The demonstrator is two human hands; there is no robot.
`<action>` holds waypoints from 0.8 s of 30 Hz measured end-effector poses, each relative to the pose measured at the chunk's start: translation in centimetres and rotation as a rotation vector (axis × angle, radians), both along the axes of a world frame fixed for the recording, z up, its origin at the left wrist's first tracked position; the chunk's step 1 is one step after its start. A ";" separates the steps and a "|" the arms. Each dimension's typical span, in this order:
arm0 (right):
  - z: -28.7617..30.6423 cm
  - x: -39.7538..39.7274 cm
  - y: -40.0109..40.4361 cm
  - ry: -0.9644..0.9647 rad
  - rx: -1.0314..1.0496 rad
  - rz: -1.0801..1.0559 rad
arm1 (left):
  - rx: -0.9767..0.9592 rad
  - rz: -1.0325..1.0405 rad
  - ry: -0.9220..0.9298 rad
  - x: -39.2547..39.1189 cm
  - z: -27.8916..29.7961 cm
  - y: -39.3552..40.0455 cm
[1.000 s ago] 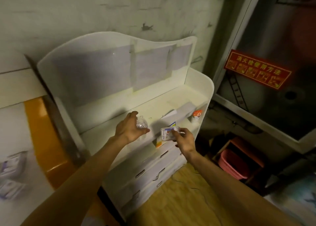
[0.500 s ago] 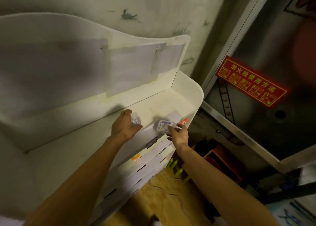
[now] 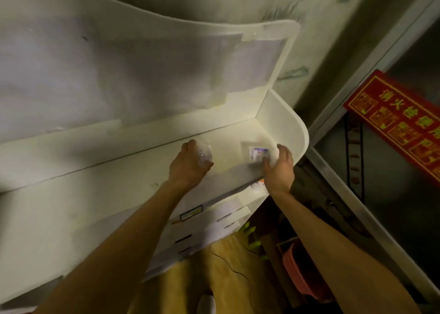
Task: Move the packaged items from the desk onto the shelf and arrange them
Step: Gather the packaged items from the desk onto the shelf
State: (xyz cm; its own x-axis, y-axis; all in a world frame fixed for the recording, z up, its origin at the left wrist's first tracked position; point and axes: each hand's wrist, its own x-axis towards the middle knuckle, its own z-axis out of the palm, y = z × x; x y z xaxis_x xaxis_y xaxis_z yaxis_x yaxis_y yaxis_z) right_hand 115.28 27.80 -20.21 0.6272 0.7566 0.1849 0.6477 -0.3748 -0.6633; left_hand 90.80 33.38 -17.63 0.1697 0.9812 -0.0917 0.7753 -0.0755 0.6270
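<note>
The left grip (image 3: 190,165) grasps a clear packet (image 3: 204,153) over the white shelf (image 3: 114,185). The right grip (image 3: 278,165) pinches a flat pack (image 3: 256,153) lying on the shelf by its right wall, just ahead of its fingers and right of the left grip.

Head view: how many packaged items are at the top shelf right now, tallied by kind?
Clear plastic packet, held in the left hand: 1
Flat printed packet, on the shelf at the right hand: 1
Total: 2
</note>
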 end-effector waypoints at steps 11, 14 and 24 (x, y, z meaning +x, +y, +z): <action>-3.2 5.4 2.0 -0.363 -0.394 0.414 | 0.006 0.010 0.012 5.1 -0.3 -0.2; -2.6 5.7 2.7 -0.335 -0.403 0.386 | 0.030 0.029 0.047 3.4 -0.1 -1.2; 3.9 -4.1 2.3 -0.405 -0.020 0.605 | 0.349 -0.082 0.488 -8.3 5.4 -3.6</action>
State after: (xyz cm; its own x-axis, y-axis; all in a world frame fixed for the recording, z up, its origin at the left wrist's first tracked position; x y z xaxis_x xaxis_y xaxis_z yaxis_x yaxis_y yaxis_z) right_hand 111.20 30.06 -16.29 -0.0165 0.9550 0.2961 0.9387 0.1168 -0.3242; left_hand 82.51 29.81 -12.26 0.2651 0.9530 0.1468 0.9502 -0.2840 0.1280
